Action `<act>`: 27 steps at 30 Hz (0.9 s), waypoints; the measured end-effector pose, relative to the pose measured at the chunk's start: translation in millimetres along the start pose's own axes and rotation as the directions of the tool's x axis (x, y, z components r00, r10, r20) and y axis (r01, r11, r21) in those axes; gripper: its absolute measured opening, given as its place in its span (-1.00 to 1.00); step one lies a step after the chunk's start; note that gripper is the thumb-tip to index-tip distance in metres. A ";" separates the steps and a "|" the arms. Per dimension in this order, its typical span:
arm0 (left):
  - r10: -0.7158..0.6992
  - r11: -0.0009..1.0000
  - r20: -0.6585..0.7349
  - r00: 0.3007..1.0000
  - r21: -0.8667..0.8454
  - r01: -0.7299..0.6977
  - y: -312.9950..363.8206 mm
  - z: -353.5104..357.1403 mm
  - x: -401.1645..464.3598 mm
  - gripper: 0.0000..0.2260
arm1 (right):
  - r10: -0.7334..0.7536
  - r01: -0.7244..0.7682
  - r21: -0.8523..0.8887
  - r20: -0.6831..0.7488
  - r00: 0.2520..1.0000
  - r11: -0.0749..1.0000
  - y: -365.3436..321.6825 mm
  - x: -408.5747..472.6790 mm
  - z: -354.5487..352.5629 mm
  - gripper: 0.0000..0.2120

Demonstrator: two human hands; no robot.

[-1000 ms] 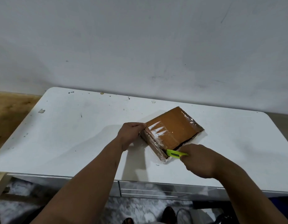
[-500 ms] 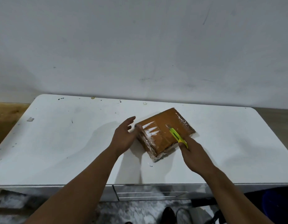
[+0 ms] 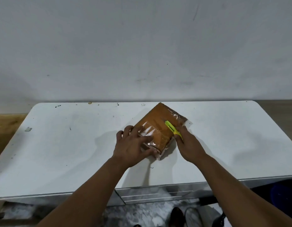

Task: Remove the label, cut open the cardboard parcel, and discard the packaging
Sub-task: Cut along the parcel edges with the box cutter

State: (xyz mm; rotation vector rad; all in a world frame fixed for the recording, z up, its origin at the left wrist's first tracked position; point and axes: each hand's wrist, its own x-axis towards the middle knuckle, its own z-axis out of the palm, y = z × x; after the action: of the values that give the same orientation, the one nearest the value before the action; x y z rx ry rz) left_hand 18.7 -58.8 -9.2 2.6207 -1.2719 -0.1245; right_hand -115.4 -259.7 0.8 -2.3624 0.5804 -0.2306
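A flat brown cardboard parcel (image 3: 160, 123), wrapped in shiny clear plastic, lies at an angle on the white table (image 3: 68, 145). My left hand (image 3: 133, 146) rests flat on the parcel's near left corner with its fingers spread, pressing it down. My right hand (image 3: 187, 143) is at the parcel's near right edge and grips a yellow-green box cutter (image 3: 172, 129). The cutter lies across the parcel's top and points up and to the left. I see no label on the visible face.
A grey wall stands right behind the table. A small scrap (image 3: 28, 129) lies near the table's left edge. Drawers (image 3: 155, 194) run under the front edge. A dark blue bin (image 3: 284, 197) sits at the lower right and shoes (image 3: 176, 215) show on the floor.
My left hand went from gripping the parcel's left corner to lying flat on it. My right hand brought the cutter from the near edge up onto the top face. The parcel has turned slightly.
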 end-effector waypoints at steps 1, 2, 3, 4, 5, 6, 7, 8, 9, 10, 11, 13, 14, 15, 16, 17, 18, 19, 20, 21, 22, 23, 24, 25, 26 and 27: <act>-0.010 1.000 -0.019 1.000 0.013 0.011 2.6 0.8 0.1 -0.43 | -0.007 0.007 -0.006 -0.021 1.000 1.000 -0.1 2.1 0.8 -0.57; -0.025 0.999 -0.034 0.999 0.026 0.026 5.7 1.1 0.4 -0.41 | -0.011 0.010 -0.010 -0.050 0.999 1.000 0.0 2.7 2.0 -0.57; -0.045 0.998 -0.047 0.998 0.032 0.046 8.4 1.9 1.1 -0.38 | -0.001 0.000 -0.007 -0.084 0.996 1.000 -0.8 0.6 3.0 -0.57; -0.066 0.997 -0.062 0.996 0.037 0.069 10.8 2.6 2.0 -0.36 | 0.013 -0.013 -0.001 -0.121 0.993 1.000 -1.0 -3.4 4.4 -0.58; -0.085 0.995 -0.080 0.993 0.039 0.088 12.2 4.1 3.2 -0.36 | 0.023 -0.023 0.003 -0.156 0.988 1.000 -1.5 -9.4 5.9 -0.62; -0.100 0.994 -0.097 0.990 0.038 0.104 13.6 5.6 4.3 -0.36 | 0.028 -0.026 0.010 -0.179 0.984 1.000 -1.5 -16.4 8.1 -0.67; -0.112 0.993 -0.109 0.988 0.030 0.115 14.0 7.7 5.7 -0.37 | 0.033 -0.030 0.019 -0.184 0.982 0.999 -1.8 -24.6 9.8 -0.71; -0.120 0.992 -0.114 0.986 0.019 0.123 14.1 9.7 7.1 -0.37 | 0.045 -0.039 0.034 -0.172 0.984 0.999 -1.8 -33.4 11.5 -0.75; -0.123 0.992 -0.118 0.985 0.011 0.126 13.6 11.8 8.8 -0.38 | 0.061 -0.054 0.049 -0.148 0.987 0.997 -1.4 -42.0 13.6 -0.77; -0.125 0.992 -0.122 0.985 0.007 0.127 13.1 13.5 10.2 -0.41 | 0.072 -0.064 0.061 -0.127 0.989 0.996 -1.1 -50.6 16.1 -0.78; -0.129 0.992 -0.122 0.984 0.000 0.130 12.6 14.6 11.4 -0.44 | 0.081 -0.074 0.069 -0.114 0.990 0.995 -1.2 -59.3 18.5 -0.79; -0.147 0.989 -0.100 0.984 -0.022 0.145 12.1 15.3 13.4 -0.49 | 0.090 -0.082 0.073 -0.106 0.990 0.994 -3.5 -75.2 22.5 -0.78; -0.155 0.988 -0.087 0.984 -0.029 0.153 12.5 15.2 14.0 -0.50 | 0.090 -0.083 0.068 -0.103 0.991 0.994 -5.1 -82.0 24.1 -0.77; -0.157 0.987 -0.081 0.984 -0.032 0.155 12.6 15.4 14.5 -0.51 | 0.088 -0.082 0.057 -0.099 0.991 0.995 -6.0 -87.6 25.9 -0.76; -0.156 0.988 -0.082 0.984 -0.034 0.154 13.0 15.7 14.6 -0.52 | 0.085 -0.082 0.042 -0.094 0.992 0.996 -7.1 -91.8 27.4 -0.76; -0.154 0.988 -0.087 0.984 -0.036 0.151 13.0 16.2 14.6 -0.53 | 0.084 -0.082 0.027 -0.089 0.992 0.996 -7.9 -95.1 28.6 -0.75; -0.153 0.988 -0.092 0.984 -0.039 0.150 13.0 16.3 14.6 -0.53 | 0.080 -0.079 0.018 -0.087 0.993 0.997 -9.2 -97.4 29.0 -0.75; -0.155 0.988 -0.092 0.984 -0.043 0.151 12.9 16.5 14.9 -0.53 | 0.078 -0.077 0.017 -0.086 0.993 0.997 -10.2 -98.9 29.6 -0.75; -0.157 0.987 -0.089 0.983 -0.048 0.154 13.1 16.5 15.2 -0.53 | 0.075 -0.074 0.018 -0.086 0.993 0.997 -11.3 -99.5 29.7 -0.74; -0.160 0.986 -0.085 0.983 -0.053 0.156 13.3 16.0 14.8 -0.53 | 0.075 -0.073 0.017 -0.087 0.993 0.997 -12.6 -100.0 30.3 -0.74; -0.162 0.986 -0.080 0.984 -0.055 0.158 13.7 15.1 14.6 -0.54 | 0.075 -0.074 0.012 -0.088 0.993 0.997 -13.5 -99.8 31.0 -0.73; -0.163 0.986 -0.074 0.984 -0.057 0.159 14.2 14.4 14.8 -0.54 | 0.080 -0.080 0.005 -0.087 0.993 0.997 -13.6 -99.1 31.8 -0.72; -0.164 0.985 -0.069 0.984 -0.061 0.160 14.8 13.6 14.3 -0.55 | 0.088 -0.089 -0.003 -0.081 0.993 0.996 -14.0 -98.9 32.8 -0.71; -0.165 0.985 -0.068 0.984 -0.069 0.160 15.3 13.0 13.5 -0.55 | 0.101 -0.102 -0.011 -0.071 0.992 0.995 -14.0 -99.1 33.7 -0.71; -0.165 0.984 -0.069 0.984 -0.079 0.160 15.9 12.5 12.9 -0.55 | 0.112 -0.113 -0.018 -0.058 0.992 0.993 -14.4 -99.3 34.4 -0.70; -0.164 0.984 -0.068 0.984 -0.086 0.158 16.2 12.2 12.4 -0.55 | 0.124 -0.125 -0.022 -0.045 0.991 0.992 -14.9 -99.5 35.5 -0.69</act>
State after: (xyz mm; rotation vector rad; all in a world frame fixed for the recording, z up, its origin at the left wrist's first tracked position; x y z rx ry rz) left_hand 11.8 -80.2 -16.9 2.6299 -1.0085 -0.1009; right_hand -187.1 -182.7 -16.9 -2.3398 0.7529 -0.2201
